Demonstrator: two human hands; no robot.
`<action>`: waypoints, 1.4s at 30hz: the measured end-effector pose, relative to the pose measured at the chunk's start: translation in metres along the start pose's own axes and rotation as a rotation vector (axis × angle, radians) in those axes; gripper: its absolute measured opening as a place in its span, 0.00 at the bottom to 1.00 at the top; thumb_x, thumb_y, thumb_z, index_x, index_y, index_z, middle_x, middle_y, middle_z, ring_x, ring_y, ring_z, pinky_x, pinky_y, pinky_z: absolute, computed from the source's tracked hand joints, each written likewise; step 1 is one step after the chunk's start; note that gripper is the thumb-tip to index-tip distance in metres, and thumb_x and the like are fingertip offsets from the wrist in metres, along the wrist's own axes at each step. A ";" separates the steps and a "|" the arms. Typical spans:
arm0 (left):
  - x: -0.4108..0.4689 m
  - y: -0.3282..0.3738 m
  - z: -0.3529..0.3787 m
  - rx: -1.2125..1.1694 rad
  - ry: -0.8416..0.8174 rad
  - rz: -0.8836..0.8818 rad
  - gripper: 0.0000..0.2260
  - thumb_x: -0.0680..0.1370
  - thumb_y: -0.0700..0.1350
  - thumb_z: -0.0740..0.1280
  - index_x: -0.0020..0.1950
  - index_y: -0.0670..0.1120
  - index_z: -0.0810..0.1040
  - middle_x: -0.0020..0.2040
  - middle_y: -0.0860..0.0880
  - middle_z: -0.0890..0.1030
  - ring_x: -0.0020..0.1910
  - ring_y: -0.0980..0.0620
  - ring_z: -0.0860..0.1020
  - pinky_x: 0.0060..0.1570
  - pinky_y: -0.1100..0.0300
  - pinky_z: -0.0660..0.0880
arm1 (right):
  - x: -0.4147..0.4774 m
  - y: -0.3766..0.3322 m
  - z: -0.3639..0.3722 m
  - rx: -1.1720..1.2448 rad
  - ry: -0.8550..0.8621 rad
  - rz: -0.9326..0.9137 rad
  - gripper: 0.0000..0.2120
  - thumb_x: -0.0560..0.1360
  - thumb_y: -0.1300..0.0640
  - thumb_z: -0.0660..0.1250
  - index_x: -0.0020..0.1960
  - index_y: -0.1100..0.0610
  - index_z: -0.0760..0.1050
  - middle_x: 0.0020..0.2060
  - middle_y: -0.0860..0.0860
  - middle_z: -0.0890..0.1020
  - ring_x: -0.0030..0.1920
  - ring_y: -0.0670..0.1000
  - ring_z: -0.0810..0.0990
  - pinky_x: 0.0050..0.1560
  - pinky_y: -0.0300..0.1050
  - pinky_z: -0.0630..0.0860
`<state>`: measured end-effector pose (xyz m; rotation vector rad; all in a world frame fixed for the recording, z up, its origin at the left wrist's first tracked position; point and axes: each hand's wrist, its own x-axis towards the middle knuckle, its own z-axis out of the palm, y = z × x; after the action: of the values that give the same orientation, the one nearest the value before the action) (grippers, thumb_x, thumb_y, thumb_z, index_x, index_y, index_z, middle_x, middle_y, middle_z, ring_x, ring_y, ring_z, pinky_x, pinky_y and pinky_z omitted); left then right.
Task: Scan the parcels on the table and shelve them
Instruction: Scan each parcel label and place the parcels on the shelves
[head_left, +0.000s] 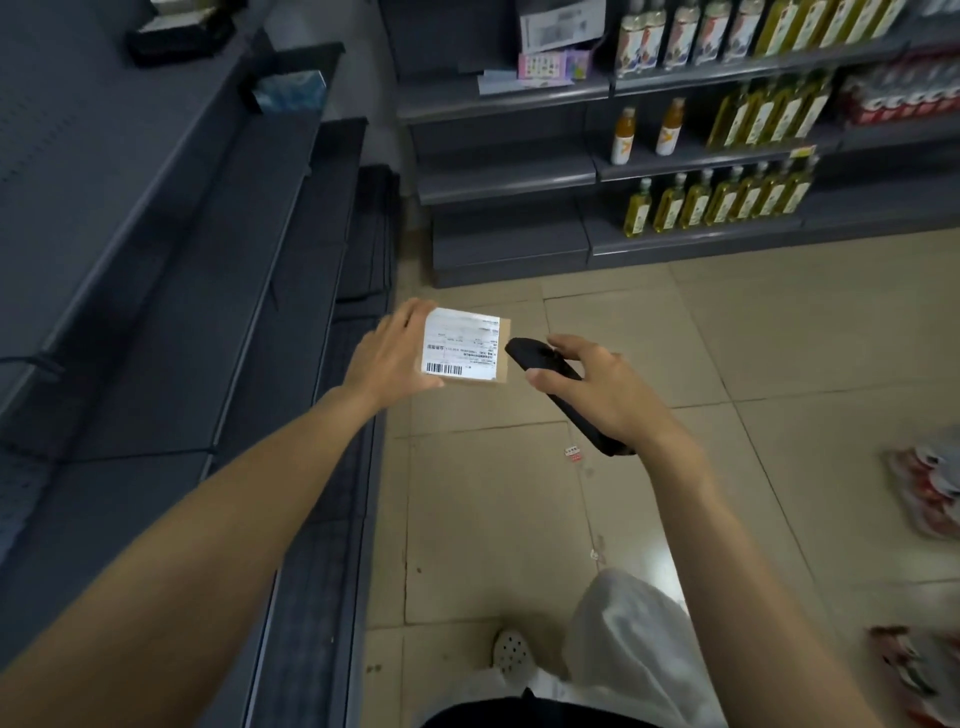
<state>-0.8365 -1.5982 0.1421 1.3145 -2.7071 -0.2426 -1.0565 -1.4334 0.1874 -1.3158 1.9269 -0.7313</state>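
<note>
Since the parcel (467, 348) rides in one hand with no sag in its faces, I judge it light and stiff. It is a small brown carton held in the air just to the right of the empty grey shelving (208, 260), above the tiled floor (519, 493).

I have the left hand (387, 358) on the parcel's end nearest the shelving. The thumb is at the near edge and the fingers reach over the far edge, so they clamp on cardboard. A white label (460, 340) covers most of the top face, and its barcode (444, 369) runs along the near side, uncovered.

On the side of the parcel away from the shelving, the right hand (597, 384) has its fingers curled round a black scanner (524, 353). The scanner's head points at the parcel from just beside it. I cannot tell whether the two touch.

The label looks glossy, so I expect it to be slicker than bare board. I would hold the carton by its edges and corners, where it is stiffest, and stay off the barcode. The same end grip should let me slide it flat onto a tier of the shelving. I cannot see what is inside, so I would set it down rather than drop it.
</note>
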 end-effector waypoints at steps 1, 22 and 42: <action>0.019 -0.005 0.002 -0.005 -0.003 0.016 0.45 0.64 0.51 0.81 0.74 0.46 0.61 0.72 0.48 0.64 0.64 0.42 0.71 0.55 0.43 0.73 | 0.020 -0.002 -0.002 0.004 0.009 0.005 0.26 0.77 0.42 0.67 0.72 0.49 0.70 0.64 0.51 0.79 0.63 0.56 0.76 0.63 0.52 0.72; 0.451 -0.175 0.013 -0.328 0.172 -0.531 0.43 0.64 0.55 0.81 0.72 0.50 0.61 0.69 0.50 0.66 0.63 0.51 0.71 0.51 0.45 0.77 | 0.563 -0.086 -0.089 -0.068 -0.169 -0.111 0.25 0.75 0.38 0.67 0.67 0.51 0.73 0.60 0.50 0.80 0.60 0.54 0.78 0.57 0.50 0.74; 0.654 -0.482 -0.026 -0.449 0.253 -0.951 0.44 0.63 0.60 0.79 0.71 0.51 0.61 0.68 0.51 0.66 0.61 0.51 0.73 0.49 0.48 0.76 | 0.925 -0.271 0.043 -0.112 -0.460 -0.226 0.20 0.77 0.41 0.67 0.64 0.51 0.76 0.54 0.51 0.81 0.52 0.50 0.78 0.48 0.46 0.73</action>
<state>-0.8634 -2.4095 0.0983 2.1450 -1.5128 -0.6517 -1.1075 -2.3965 0.1631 -1.6258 1.4826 -0.3819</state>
